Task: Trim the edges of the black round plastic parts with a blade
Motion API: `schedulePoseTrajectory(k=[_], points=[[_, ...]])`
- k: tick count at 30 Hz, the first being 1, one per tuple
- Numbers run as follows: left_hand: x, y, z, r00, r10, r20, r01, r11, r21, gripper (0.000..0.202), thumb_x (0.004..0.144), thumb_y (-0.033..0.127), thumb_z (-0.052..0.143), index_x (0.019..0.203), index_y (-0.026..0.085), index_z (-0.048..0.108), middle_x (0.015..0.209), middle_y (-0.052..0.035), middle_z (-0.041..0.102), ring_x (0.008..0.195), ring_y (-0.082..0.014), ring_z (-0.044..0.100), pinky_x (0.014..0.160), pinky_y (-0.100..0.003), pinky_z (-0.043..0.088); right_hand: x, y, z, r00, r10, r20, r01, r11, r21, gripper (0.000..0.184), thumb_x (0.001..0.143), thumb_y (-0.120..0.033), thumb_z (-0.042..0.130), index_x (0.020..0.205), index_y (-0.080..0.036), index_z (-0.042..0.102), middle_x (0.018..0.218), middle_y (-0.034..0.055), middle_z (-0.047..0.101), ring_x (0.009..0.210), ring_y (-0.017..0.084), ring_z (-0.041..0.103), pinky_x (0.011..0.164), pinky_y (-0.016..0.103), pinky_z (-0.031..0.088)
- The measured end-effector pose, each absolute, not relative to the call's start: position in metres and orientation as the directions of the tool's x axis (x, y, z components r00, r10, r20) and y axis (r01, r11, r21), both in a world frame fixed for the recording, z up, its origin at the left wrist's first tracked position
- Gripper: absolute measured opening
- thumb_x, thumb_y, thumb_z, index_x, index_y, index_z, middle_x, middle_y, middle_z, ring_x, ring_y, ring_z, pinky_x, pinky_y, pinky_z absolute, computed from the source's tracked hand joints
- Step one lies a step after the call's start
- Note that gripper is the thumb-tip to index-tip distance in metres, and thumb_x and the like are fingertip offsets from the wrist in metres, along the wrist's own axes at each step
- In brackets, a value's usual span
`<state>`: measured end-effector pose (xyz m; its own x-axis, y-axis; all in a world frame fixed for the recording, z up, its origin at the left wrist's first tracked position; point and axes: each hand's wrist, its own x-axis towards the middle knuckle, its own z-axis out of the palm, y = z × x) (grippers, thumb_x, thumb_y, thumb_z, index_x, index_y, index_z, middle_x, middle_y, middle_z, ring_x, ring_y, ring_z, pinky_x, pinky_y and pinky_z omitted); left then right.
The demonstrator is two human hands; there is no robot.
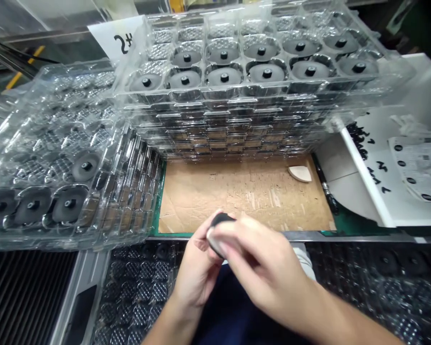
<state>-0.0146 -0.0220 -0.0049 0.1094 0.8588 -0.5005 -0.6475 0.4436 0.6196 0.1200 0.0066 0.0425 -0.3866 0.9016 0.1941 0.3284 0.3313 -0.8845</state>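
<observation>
My left hand [197, 270] is closed around a dark round part [221, 219] in front of my body. Fingers of my right hand [262, 263] pinch a small pale flat piece [215, 243] against that part's face. Both hands cover most of the dark part, and the right hand is a little blurred. Beyond them lies a brown cardboard sheet [233, 196] on the bench. A loose pale wedge-shaped piece [300, 173] rests near its far right corner.
Stacked clear plastic trays [230, 91] stand behind the cardboard, the top one holding several dark round parts with black stubs. Another tray stack [122, 191] rises on the left. To the right, a white bin [368, 177] contains small black pieces and labels, beside a black pen [328, 191].
</observation>
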Motion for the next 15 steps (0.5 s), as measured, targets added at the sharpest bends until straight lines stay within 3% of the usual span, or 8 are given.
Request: schedulePoseTrajectory(k=[3, 8, 12, 15], points=[[-0.015, -0.021, -0.004, 0.085, 0.835, -0.543, -0.633, 0.466, 0.618, 0.050, 0.057, 0.017, 0.082, 0.104, 0.026, 0.069, 0.107, -0.0031, 0.071, 0.095, -0.0178, 0.066, 0.078, -0.020, 0.052, 0.124, 0.005, 0.046, -0.513, 0.856, 0.062, 0.304, 0.249, -0.920, 0.016, 0.087, -0.009, 0.051, 0.091, -0.018, 0.063, 0.080, -0.0017, 0.064, 0.070, 0.007, 0.059, 0.065, 0.015, 0.046], [-0.010, -0.020, -0.001, 0.163, 0.864, -0.477, -0.624, 0.465, 0.628, 0.049, 0.057, 0.028, 0.083, 0.103, 0.022, 0.070, 0.103, -0.0061, 0.072, 0.094, -0.0199, 0.067, 0.081, -0.023, 0.053, 0.124, 0.010, 0.046, -0.334, 0.898, 0.287, 0.337, 0.398, -0.853, 0.018, 0.089, -0.011, 0.047, 0.099, -0.013, 0.062, 0.085, 0.0048, 0.064, 0.078, 0.012, 0.060, 0.072, 0.022, 0.047], [-0.012, -0.017, 0.007, 0.194, 0.854, -0.482, -0.679, 0.472, 0.563, 0.050, 0.053, 0.018, 0.085, 0.100, 0.024, 0.071, 0.102, -0.0010, 0.073, 0.091, -0.0153, 0.067, 0.081, -0.019, 0.052, 0.145, 0.002, 0.047, -0.523, 0.846, 0.106, 0.284, 0.290, -0.914, 0.016, 0.087, -0.010, 0.052, 0.094, -0.019, 0.063, 0.077, -0.0019, 0.062, 0.065, 0.008, 0.056, 0.060, 0.016, 0.044], [-0.008, -0.016, 0.008, 0.248, 0.848, -0.467, -0.704, 0.490, 0.514, 0.052, 0.050, 0.020, 0.086, 0.100, 0.023, 0.070, 0.103, -0.0003, 0.072, 0.090, -0.0131, 0.067, 0.080, -0.016, 0.051, 0.159, 0.000, 0.046, -0.447, 0.892, 0.062, 0.417, 0.269, -0.868, 0.016, 0.088, -0.011, 0.053, 0.095, -0.020, 0.064, 0.076, -0.0017, 0.063, 0.064, 0.008, 0.055, 0.059, 0.019, 0.042]])
